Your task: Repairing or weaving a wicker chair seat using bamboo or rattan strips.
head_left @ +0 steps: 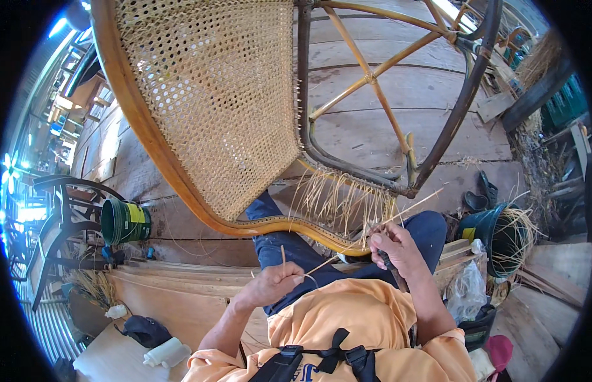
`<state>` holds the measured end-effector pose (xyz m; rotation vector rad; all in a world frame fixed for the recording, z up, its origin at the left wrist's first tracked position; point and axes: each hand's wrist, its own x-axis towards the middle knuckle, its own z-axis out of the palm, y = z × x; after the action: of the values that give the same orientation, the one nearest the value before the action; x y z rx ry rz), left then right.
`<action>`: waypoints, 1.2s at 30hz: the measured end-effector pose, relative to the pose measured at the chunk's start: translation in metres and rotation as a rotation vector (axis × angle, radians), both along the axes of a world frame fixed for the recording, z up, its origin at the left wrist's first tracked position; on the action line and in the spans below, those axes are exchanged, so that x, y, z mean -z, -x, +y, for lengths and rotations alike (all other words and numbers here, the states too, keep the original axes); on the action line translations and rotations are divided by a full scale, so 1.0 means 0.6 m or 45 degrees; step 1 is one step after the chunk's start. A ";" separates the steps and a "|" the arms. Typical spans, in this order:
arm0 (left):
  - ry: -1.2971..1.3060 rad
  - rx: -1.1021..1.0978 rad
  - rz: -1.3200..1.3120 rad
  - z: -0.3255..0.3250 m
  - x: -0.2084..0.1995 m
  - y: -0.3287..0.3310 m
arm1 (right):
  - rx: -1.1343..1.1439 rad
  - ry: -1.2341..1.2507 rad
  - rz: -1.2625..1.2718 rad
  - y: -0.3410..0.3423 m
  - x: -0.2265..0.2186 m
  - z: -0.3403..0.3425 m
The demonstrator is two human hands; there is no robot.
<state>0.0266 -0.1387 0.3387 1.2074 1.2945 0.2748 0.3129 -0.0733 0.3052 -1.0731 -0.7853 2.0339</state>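
Observation:
A rattan chair frame (143, 137) with a woven cane panel (213, 102) lies tilted across my lap. Loose cane strands (331, 197) hang from its unfinished edge near my knees. My left hand (277, 284) is closed on a thin cane strand (326, 263), which stretches toward the frame's curved end. Beside that end, my right hand (398, 249) is closed round a dark-handled tool (394, 272); its working tip is hidden. Cane ends poke out around the right fingers, and I cannot tell whether they grip them.
A green bucket (126, 221) stands at left, near a dark wooden chair (60, 235). Another bucket (493, 232) on the right holds cane strands. Dark sandals (480, 192) lie beyond it. White bottles (166, 353) and a dark cap (145, 331) rest at lower left.

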 end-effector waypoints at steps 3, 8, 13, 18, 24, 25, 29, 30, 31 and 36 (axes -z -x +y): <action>-0.154 0.050 0.036 -0.012 -0.009 0.023 | 0.052 0.050 -0.002 -0.008 -0.005 0.009; -0.088 0.037 0.262 -0.032 -0.026 0.058 | 0.126 0.033 0.096 -0.016 0.001 0.023; -0.160 0.155 0.763 -0.038 -0.060 0.083 | 0.148 -0.012 0.082 -0.001 0.012 0.018; -1.056 0.223 1.023 0.019 -0.051 0.043 | 0.173 -0.129 -0.032 0.031 0.017 -0.009; -0.669 -0.014 0.224 0.055 0.002 -0.116 | 0.157 -0.183 -0.005 0.042 0.009 -0.016; -0.674 -0.016 0.223 0.052 0.010 -0.118 | 0.212 -0.218 0.028 0.037 0.006 -0.014; -0.560 -0.289 0.095 0.037 0.035 -0.131 | 0.022 -0.112 -0.089 0.042 -0.017 -0.024; -0.505 -0.339 0.110 0.039 0.036 -0.140 | -0.077 -0.093 -0.063 0.051 -0.020 -0.032; -0.504 -0.321 0.100 0.039 0.035 -0.144 | -0.049 -0.154 -0.099 0.069 -0.007 -0.043; -0.718 -0.370 0.298 0.028 0.039 -0.154 | -0.136 -0.080 0.039 0.067 0.011 -0.042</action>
<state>0.1189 -0.1221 0.3155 1.5516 1.6631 0.7665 0.2730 -0.0984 0.2984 -0.9807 -0.9022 2.0953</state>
